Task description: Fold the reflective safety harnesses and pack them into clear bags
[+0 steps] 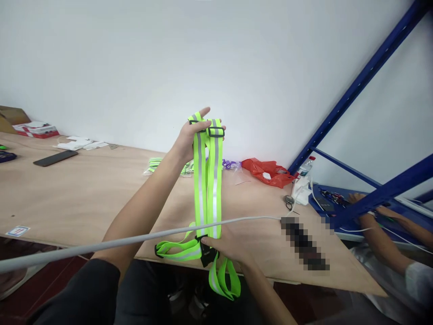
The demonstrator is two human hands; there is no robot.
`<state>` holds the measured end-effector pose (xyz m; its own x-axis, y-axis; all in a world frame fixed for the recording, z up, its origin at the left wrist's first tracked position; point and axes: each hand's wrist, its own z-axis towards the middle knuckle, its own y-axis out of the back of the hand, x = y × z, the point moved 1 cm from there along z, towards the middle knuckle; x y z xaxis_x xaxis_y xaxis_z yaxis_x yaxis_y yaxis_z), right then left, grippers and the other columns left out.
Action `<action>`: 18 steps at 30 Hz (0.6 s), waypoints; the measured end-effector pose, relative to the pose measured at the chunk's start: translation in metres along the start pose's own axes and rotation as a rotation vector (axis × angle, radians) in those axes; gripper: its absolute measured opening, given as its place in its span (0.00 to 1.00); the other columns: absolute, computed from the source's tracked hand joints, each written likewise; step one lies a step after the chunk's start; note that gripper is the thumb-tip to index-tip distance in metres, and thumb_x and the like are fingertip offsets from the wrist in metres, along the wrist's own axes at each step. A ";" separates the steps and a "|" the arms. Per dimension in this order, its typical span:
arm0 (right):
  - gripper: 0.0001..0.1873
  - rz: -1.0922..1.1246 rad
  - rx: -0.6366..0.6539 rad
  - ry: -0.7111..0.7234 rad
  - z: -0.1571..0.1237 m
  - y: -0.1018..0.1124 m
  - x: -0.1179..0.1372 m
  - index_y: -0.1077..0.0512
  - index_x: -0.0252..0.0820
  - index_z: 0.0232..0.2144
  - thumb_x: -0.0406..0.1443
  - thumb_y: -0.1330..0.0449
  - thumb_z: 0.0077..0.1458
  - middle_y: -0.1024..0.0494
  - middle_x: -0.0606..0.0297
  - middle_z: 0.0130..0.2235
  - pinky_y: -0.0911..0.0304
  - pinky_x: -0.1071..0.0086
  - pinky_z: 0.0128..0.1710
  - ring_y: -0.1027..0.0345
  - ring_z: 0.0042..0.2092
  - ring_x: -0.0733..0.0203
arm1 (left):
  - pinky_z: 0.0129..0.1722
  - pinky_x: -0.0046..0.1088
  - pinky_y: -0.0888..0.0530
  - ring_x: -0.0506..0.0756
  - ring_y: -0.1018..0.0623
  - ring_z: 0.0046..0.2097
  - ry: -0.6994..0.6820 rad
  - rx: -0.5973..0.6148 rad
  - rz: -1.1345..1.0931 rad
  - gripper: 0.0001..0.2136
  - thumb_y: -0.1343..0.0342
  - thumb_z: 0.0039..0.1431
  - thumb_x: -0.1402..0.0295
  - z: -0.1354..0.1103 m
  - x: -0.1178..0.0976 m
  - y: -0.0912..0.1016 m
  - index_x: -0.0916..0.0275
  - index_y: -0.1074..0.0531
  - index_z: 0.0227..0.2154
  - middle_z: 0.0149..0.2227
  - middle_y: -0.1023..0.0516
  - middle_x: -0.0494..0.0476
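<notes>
A neon-green reflective strap harness (207, 180) with grey stripes hangs upright above the wooden table (84, 194). My left hand (191, 135) is raised and closed on its folded top end, near a black slider. My right hand (226, 246) pinches the lower end by a black buckle, at the table's near edge. Loose loops of strap dangle below the edge.
A grey cable (135, 241) crosses in front of my arms. On the table lie a black phone (56, 158), papers, bagged green straps (155, 164) and a red plastic bag (270, 171). Blue rack beams (365, 76) stand at the right, where another person's hands (368, 216) work.
</notes>
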<state>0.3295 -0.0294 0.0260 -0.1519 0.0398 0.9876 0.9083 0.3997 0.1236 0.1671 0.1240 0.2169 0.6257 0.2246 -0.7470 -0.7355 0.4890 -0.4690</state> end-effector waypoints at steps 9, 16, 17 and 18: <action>0.18 0.021 0.165 -0.022 0.004 0.004 -0.029 0.20 0.39 0.45 0.35 0.36 0.50 0.16 0.61 0.47 0.31 0.56 0.53 0.24 0.50 0.48 | 0.34 0.36 0.21 0.59 0.20 0.31 0.675 -0.309 0.041 0.15 0.42 0.64 0.61 0.029 0.140 0.094 0.70 0.27 0.43 0.29 0.20 0.61; 0.20 -0.074 0.135 -0.061 0.027 0.010 -0.035 0.21 0.41 0.47 0.35 0.34 0.49 0.17 0.62 0.47 0.30 0.58 0.52 0.24 0.50 0.48 | 0.46 0.42 0.21 0.58 0.22 0.48 0.782 -0.269 0.069 0.17 0.43 0.68 0.59 0.042 0.194 0.123 0.64 0.29 0.54 0.52 0.25 0.61; 0.21 -0.081 0.133 -0.047 0.031 0.011 -0.035 0.21 0.41 0.48 0.34 0.35 0.49 0.17 0.62 0.48 0.31 0.58 0.52 0.25 0.50 0.49 | 0.47 0.42 0.21 0.58 0.22 0.48 0.780 -0.251 0.075 0.17 0.43 0.68 0.60 0.047 0.197 0.128 0.64 0.29 0.54 0.52 0.25 0.62; 0.22 -0.090 0.126 -0.024 0.034 0.012 -0.034 0.22 0.42 0.49 0.34 0.35 0.50 0.18 0.63 0.49 0.31 0.58 0.53 0.25 0.51 0.49 | 0.47 0.43 0.22 0.59 0.22 0.49 0.774 -0.231 0.079 0.17 0.42 0.68 0.60 0.051 0.200 0.132 0.64 0.29 0.55 0.53 0.25 0.62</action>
<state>0.3324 0.0054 -0.0094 -0.2412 0.0195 0.9703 0.8345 0.5145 0.1971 0.2084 0.2763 0.0296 0.2744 -0.4367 -0.8567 -0.8581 0.2908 -0.4231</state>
